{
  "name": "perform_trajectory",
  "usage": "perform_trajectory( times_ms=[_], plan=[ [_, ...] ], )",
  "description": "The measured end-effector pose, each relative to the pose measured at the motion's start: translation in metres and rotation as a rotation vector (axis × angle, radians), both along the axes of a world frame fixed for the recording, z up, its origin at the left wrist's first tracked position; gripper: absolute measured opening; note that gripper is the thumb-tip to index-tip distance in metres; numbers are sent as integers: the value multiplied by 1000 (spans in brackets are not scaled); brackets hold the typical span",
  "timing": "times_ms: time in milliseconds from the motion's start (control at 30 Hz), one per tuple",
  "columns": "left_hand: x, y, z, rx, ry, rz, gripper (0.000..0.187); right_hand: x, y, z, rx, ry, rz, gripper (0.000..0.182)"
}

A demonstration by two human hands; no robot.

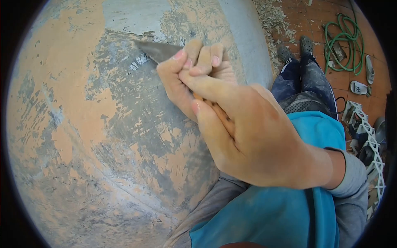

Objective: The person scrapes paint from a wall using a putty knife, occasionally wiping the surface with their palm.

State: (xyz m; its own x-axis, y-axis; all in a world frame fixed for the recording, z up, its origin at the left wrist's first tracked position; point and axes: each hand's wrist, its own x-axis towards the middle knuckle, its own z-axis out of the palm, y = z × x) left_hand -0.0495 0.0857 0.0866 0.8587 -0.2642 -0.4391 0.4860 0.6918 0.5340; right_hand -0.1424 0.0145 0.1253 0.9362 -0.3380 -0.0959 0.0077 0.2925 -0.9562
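Both hands are together here, clamped on one scraper (161,50)! The right hand (260,124) has the orange handle (223,118), while the left hand (202,64) curls in close behind the blade, thumb towards the metal. The blade points to ten o'clock, over a scratched grey stretch of the surface (62,95), where peach paint clings in patches. Whether its edge is biting, I can't tell. It looks like scraping, and the good stroke is surely a low one: blade near flat, edge under the ragged paint, right hand driving, left steering. Tip it steeply and it could gouge. That left thumb would be best kept well back from the edge. Flakes (275,29) litter the floor (339,84) at one o'clock, so footing matters too.
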Motion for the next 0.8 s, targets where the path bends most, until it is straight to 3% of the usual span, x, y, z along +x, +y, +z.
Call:
perform_trajectory(
  times_ms=[133, 300, 800],
  plan=[
    [7, 10, -4, 21, -28, -97, 25, 9, -1, -3, -10, 12, 24, 24],
    [3, -5, -3, 0, -53, 15, 26, 6, -13, 2, 18, 28, 61, 23],
    [19, -8, 12, 65, -86, 16, 26, 19, -36, 19, -5, 9, 140, 20]
  ],
)
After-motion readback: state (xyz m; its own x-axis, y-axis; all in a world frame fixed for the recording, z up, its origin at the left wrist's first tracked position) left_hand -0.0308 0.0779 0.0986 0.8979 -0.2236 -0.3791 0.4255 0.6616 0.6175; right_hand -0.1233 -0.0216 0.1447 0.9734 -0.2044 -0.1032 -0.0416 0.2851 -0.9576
